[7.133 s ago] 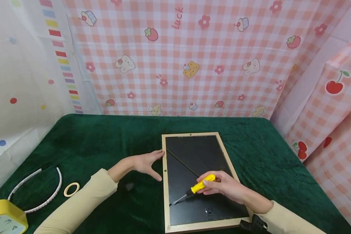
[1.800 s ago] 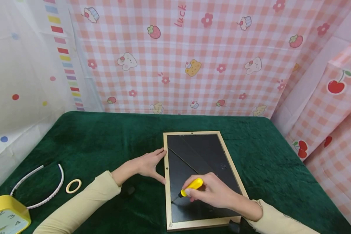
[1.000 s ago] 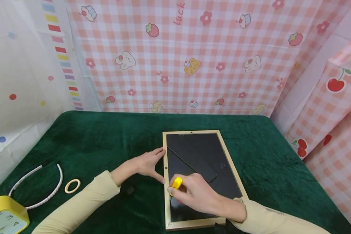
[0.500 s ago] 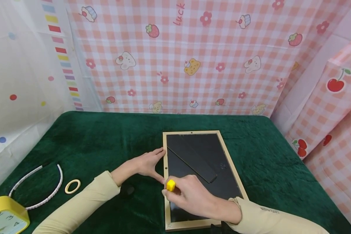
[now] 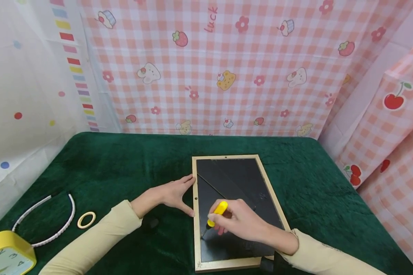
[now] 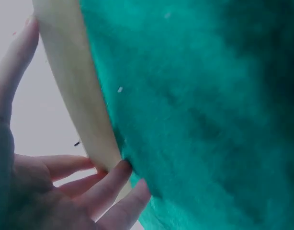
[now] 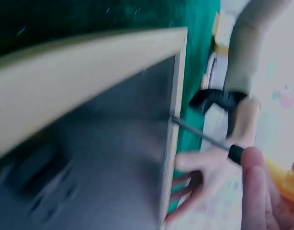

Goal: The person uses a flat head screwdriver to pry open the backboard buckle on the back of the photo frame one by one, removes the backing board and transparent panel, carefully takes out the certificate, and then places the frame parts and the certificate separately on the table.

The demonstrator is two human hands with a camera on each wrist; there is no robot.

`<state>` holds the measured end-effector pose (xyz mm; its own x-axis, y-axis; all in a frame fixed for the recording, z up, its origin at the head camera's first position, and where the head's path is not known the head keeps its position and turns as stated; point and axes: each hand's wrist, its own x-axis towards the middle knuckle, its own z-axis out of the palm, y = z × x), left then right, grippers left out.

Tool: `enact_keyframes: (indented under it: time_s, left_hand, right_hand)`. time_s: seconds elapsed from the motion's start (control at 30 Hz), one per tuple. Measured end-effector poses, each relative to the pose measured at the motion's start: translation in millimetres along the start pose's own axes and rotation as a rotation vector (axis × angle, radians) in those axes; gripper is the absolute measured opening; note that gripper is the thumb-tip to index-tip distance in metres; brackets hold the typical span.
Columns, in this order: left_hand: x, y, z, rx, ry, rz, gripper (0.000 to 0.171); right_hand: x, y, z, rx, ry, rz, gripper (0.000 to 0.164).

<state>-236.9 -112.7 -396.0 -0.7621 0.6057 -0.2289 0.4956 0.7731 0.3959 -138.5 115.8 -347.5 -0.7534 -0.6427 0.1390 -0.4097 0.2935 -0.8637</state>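
Note:
A picture frame [image 5: 197,248] lies back up, with a light wooden border and a black backing board [image 5: 234,172]. My left hand [image 5: 173,194] rests against its left side, thumb and fingers spread along the wooden edge; the left wrist view shows the fingertips touching that border [image 6: 82,96]. In my right hand [image 5: 242,221] I grip a yellow-handled screwdriver [image 5: 220,209], tilted over the lower left of the board. Its metal shaft [image 7: 202,135] meets the seam between board and border in the right wrist view. My right hand covers part of a diagonal strip [image 5: 211,186] on the backing.
On the green cloth [image 5: 130,160] at left lie a white headband [image 5: 55,235], a wooden ring [image 5: 86,220] and a yellow clock [image 5: 12,244]. A small dark object [image 5: 153,222] sits beneath my left wrist. A pink checked curtain [image 5: 199,57] hangs behind the table.
My right hand has drawn back to the right, and the screwdriver now leans instead of standing nearly upright at the frame's edge. My left hand and the frame stay put.

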Motion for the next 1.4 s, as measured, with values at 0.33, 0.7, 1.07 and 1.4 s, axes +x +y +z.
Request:
enact_keyframes:
  time_s: [0.33, 0.7, 1.07, 1.4]
  left_hand:
    - [23.0, -22.2, -21.4, -0.270, 0.172, 0.062, 0.055]
    - [66.7, -28.8, -29.0, -0.376, 0.258, -0.120, 0.053]
    - [79.4, -31.6, -28.3, -0.456, 0.252, -0.229, 0.048]
    - [57.8, -53.5, -35.0, -0.486, 0.298, -0.307, 0.043]
  right_hand:
    - [-20, 68, -90, 0.256, 0.219, 0.317, 0.043]
    - [-57, 122, -138, 0.334, 0.329, 0.516, 0.042]
    - [-55, 128, -132, 0.365, 0.306, 0.560, 0.052]
    - [-18, 129, -128, 0.366, 0.316, 0.529, 0.051]
